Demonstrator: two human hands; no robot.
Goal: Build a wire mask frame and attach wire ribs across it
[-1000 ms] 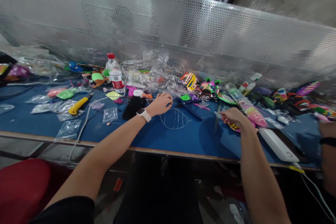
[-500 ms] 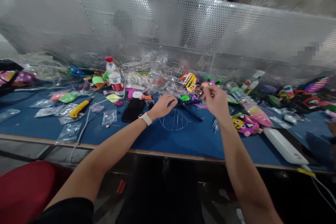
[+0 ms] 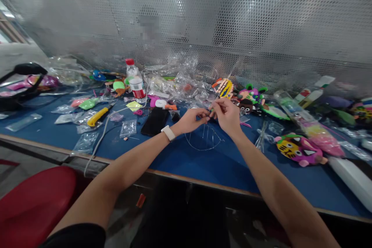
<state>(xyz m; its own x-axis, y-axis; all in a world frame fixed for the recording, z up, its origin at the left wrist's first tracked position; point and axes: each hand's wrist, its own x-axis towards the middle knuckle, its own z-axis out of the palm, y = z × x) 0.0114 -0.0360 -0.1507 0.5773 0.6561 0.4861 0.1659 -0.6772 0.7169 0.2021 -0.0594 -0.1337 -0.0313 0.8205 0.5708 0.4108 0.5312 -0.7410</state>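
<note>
My left hand point(image 3: 192, 120), with a white band on the wrist, meets my right hand point(image 3: 227, 115) above the table's middle. Thumb and fingers of both are pinched together around a tiny piece, partly greenish, too small to name. Just below them a thin wire frame point(image 3: 201, 150), a curved outline with several cross wires, lies on the blue table point(image 3: 180, 166). Beyond my right hand are an orange and yellow striped clay figure point(image 3: 225, 87) and a dark brown clay piece point(image 3: 245, 107).
A black phone point(image 3: 155, 121), a red-capped bottle point(image 3: 136, 83) and a yellow utility knife point(image 3: 97, 117) are to the left. Clear plastic wrappers point(image 3: 186, 81) line the perforated metal screen point(image 3: 180, 19). At right lie a pink and yellow clay mask point(image 3: 299, 149) and a bundle of wires point(image 3: 261, 137).
My right hand has come back from the clay pieces to meet my left hand. The left fingers have closed into a pinch. The camera view has shifted.
</note>
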